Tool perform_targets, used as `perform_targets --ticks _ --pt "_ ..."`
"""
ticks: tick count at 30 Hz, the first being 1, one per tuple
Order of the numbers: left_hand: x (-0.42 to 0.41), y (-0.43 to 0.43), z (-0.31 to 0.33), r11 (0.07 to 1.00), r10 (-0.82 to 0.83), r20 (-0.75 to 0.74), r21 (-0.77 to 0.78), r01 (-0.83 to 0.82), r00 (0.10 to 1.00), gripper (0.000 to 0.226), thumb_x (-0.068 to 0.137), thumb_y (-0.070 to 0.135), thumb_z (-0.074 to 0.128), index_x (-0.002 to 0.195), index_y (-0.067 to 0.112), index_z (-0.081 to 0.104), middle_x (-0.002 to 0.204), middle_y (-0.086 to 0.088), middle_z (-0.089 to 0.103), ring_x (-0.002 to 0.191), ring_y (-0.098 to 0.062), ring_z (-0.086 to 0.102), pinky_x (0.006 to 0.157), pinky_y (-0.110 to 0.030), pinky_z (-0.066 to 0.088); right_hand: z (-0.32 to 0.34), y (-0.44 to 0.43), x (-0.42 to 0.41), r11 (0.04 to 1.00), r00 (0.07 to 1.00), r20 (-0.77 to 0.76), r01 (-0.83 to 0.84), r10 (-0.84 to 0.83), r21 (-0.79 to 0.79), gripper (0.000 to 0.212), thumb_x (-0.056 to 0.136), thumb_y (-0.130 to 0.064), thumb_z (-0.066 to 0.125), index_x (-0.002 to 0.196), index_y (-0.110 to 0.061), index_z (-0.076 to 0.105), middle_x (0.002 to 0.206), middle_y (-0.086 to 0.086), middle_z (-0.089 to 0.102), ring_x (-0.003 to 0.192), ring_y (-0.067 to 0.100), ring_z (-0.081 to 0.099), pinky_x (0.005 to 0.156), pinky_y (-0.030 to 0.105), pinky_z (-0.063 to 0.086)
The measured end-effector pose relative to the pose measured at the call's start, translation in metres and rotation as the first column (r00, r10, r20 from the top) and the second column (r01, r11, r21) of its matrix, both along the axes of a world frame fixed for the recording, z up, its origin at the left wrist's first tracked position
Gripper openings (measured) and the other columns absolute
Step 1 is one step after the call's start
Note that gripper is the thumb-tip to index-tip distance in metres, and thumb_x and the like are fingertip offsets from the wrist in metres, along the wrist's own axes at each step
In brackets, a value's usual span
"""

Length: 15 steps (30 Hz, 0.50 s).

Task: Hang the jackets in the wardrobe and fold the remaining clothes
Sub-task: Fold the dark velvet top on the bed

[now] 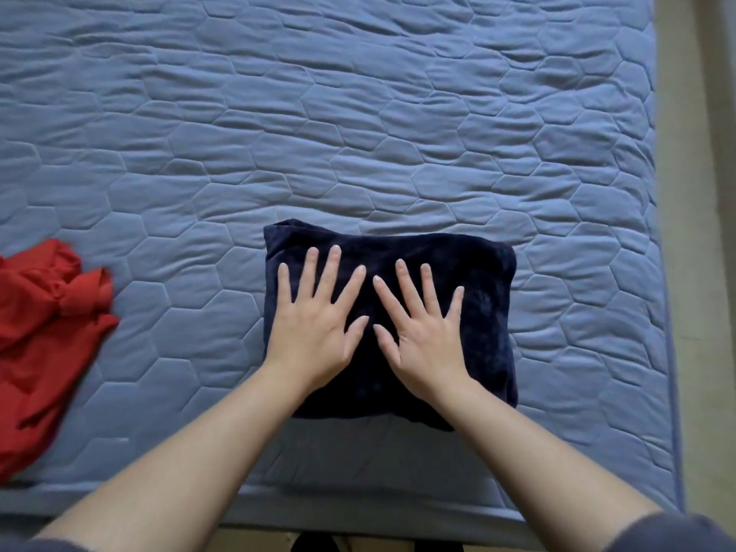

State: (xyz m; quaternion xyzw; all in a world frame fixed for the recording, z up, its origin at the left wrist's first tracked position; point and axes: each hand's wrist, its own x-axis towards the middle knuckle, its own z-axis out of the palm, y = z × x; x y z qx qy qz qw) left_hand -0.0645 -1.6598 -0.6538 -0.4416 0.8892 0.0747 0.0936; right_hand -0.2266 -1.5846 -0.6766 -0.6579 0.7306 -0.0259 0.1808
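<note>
A dark navy garment (484, 312) lies folded into a thick rectangle near the front edge of the bed. My left hand (316, 324) presses flat on its left half with fingers spread and straight. My right hand (422, 332) presses flat on the middle of the same garment, fingers also spread. The two hands lie side by side, thumbs nearly touching. A crumpled red garment (44, 336) lies unfolded at the left edge of the view, apart from both hands.
The bed is covered by a blue quilted mattress cover (358, 133) with a hexagon pattern. Its right edge runs beside a strip of beige floor (701, 233). The front edge of the bed is just below my forearms.
</note>
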Motion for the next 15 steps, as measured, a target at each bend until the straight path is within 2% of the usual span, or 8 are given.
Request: perform_targets --ticks 3,6,9,12,15 --pt "0.003 -0.020 -0.036 0.989 0.133 0.116 0.056 -0.140 0.984 0.065 0.092 0.058 0.022 0.152 0.033 0.016 0.161 -0.010 0.002 0.146 -0.037 -0.001 0.111 -0.065 0.002 -0.034 -0.010 -0.011 0.996 0.995 -0.100 0.020 -0.012 0.082 0.062 0.091 -0.058 0.026 0.148 -0.045 0.005 0.161 -0.006 -0.003 0.148 0.026 -0.008 0.107 0.074 0.001" --pt "-0.004 -0.034 -0.067 0.982 0.171 0.109 0.067 -0.179 0.979 0.068 0.089 0.059 0.020 0.152 0.037 0.008 0.161 -0.009 -0.005 0.146 -0.036 -0.006 0.109 -0.067 0.004 -0.061 -0.024 -0.022 0.994 0.987 -0.152 0.058 -0.044 0.092 0.064 0.090 -0.059 0.029 0.146 -0.047 0.000 0.161 -0.006 -0.002 0.149 0.028 -0.005 0.105 0.075 0.002" --pt "-0.009 -0.043 -0.092 0.984 0.170 0.070 0.037 -0.172 0.983 0.071 0.087 0.059 0.025 0.152 0.036 0.007 0.161 -0.011 -0.004 0.146 -0.036 -0.003 0.110 -0.066 0.007 -0.082 -0.031 -0.028 0.994 0.981 -0.171 0.099 -0.090 0.045 0.065 0.088 -0.057 0.032 0.148 -0.045 0.012 0.162 -0.003 0.007 0.148 0.031 0.006 0.103 0.077 0.008" --pt "-0.008 -0.049 -0.105 0.983 0.180 0.045 0.017 -0.181 0.983 0.074 0.084 0.059 0.022 0.152 0.036 0.004 0.161 -0.009 -0.006 0.146 -0.033 -0.004 0.111 -0.065 0.006 -0.090 -0.032 -0.029 0.996 0.983 -0.161 0.092 -0.091 -0.002 0.065 0.084 -0.054 0.034 0.147 -0.042 0.025 0.160 0.000 0.018 0.146 0.033 0.017 0.102 0.077 0.014" --pt "-0.005 -0.047 -0.103 0.977 0.214 -0.024 0.028 -0.213 0.977 0.072 0.086 0.058 0.027 0.151 0.038 0.004 0.161 -0.006 -0.008 0.147 -0.029 -0.006 0.113 -0.062 0.007 -0.086 -0.029 -0.028 0.983 0.971 -0.159 0.183 -0.180 0.002 0.067 0.083 -0.053 0.035 0.148 -0.040 0.025 0.161 0.001 0.015 0.147 0.032 0.014 0.103 0.075 0.011"
